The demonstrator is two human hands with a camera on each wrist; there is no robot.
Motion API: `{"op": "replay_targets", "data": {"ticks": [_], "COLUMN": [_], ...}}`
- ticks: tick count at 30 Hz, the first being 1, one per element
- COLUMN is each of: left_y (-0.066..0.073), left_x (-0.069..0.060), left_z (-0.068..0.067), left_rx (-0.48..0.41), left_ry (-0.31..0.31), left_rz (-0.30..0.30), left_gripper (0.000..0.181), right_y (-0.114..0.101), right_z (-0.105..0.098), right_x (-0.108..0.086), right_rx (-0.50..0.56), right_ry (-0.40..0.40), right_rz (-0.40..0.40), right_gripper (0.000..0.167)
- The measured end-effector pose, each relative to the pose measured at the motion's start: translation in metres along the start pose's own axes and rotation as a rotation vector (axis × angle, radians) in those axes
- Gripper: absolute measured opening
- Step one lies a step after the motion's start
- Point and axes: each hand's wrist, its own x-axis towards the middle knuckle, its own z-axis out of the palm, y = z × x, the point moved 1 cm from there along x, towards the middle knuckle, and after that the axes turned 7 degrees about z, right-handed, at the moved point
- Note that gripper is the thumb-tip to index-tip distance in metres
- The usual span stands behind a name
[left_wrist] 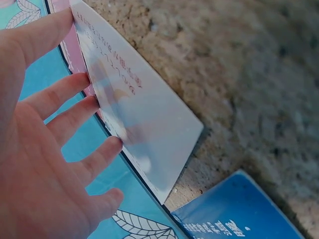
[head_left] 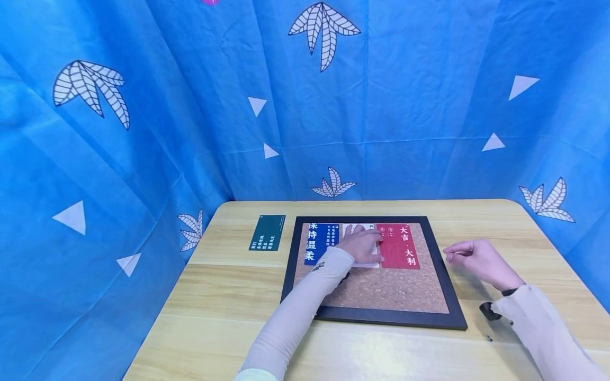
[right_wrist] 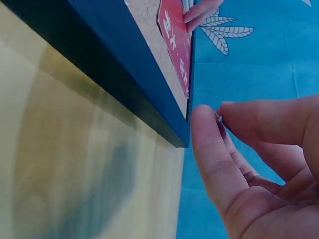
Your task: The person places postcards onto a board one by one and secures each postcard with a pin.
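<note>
White card lies on the cork board between the blue card and the red card — its long axis runs away from the person, alongside those 2. The left hand rests on it, fingers spread. The right hand, beside the black frame, pinches a small metallic piece — visible only from the right wrist. The left wrist view shows fine print on the white card, mostly hidden in the head view.
</note>
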Motion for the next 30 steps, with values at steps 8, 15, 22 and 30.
{"op": "replay_targets", "data": {"ticks": [8, 15, 22, 30], "left_y": [0.001, 0.001, -0.001, 0.001], "left_x": [0.001, 0.003, 0.005, 0.005], "left_z": [-0.001, 0.001, 0.003, 0.003], "left_rx": [-0.001, 0.013, -0.014, 0.002], "left_ry": [0.006, 0.016, 0.006, -0.003], "left_rz": [-0.005, -0.01, -0.031, -0.04], "left_gripper": [0.058, 0.057, 0.059, 0.059], "right_y": [-0.01, -0.015, -0.025, -0.03], "right_z": [-0.003, -0.002, -0.003, 0.001], "right_x": [0.017, 0.029, 0.044, 0.06], "right_rx": [-0.016, -0.024, -0.023, -0.022], "right_ry": [0.044, 0.058, 0.075, 0.07], "right_rz": [-0.023, -0.046, -0.064, -0.088], "right_gripper": [0.027, 0.024, 0.023, 0.022]}}
